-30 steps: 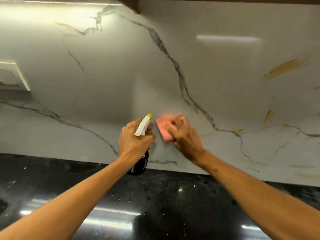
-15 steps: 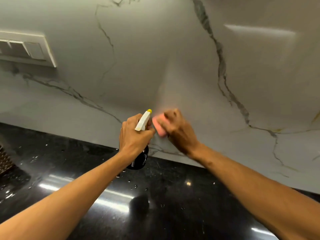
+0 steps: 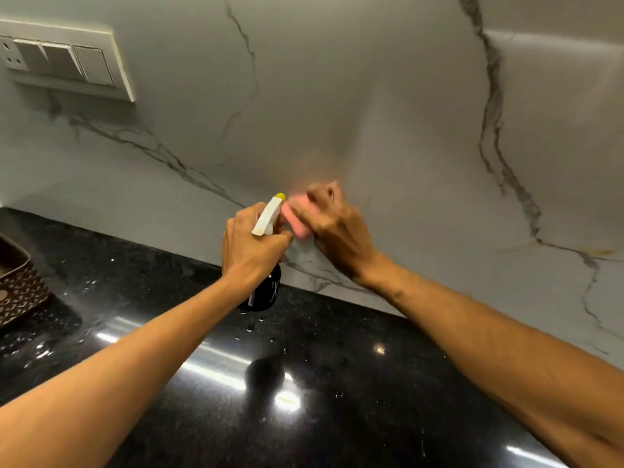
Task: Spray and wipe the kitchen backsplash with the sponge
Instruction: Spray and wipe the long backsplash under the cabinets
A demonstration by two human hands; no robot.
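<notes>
Two hands are working close together low on the backsplash [image 3: 337, 96]. The left hand [image 3: 251, 246] is gripping the spray bottle [image 3: 266, 288], its fingers [image 3: 248, 211] clenching round the neck under the white trigger head. The yellow nozzle is pointing at the wall and the dark body is hanging just above the counter [image 3: 337, 383].

Just right of the bottle, the right hand [image 3: 332, 231] is pressing the pink sponge [image 3: 297, 221] flat against the marble, fingers [image 3: 320, 194] curling over its upper edge. Hand and sponge are showing blurred, so a wipe stroke is probably running.

Judging progress: spraying and wiping are both under way. Droplets [image 3: 250, 327] are lying on the counter just below the bottle. I cannot tell which parts of the wall are already wiped, since no wet film is showing. The wide stretch above the bottle, the area up-left of the bottle near the switch panel [image 3: 64, 59], and the far right are likely waiting. A yellowish mark [image 3: 607, 253] well right of the bottle may be stain or veining; I cannot tell.
</notes>
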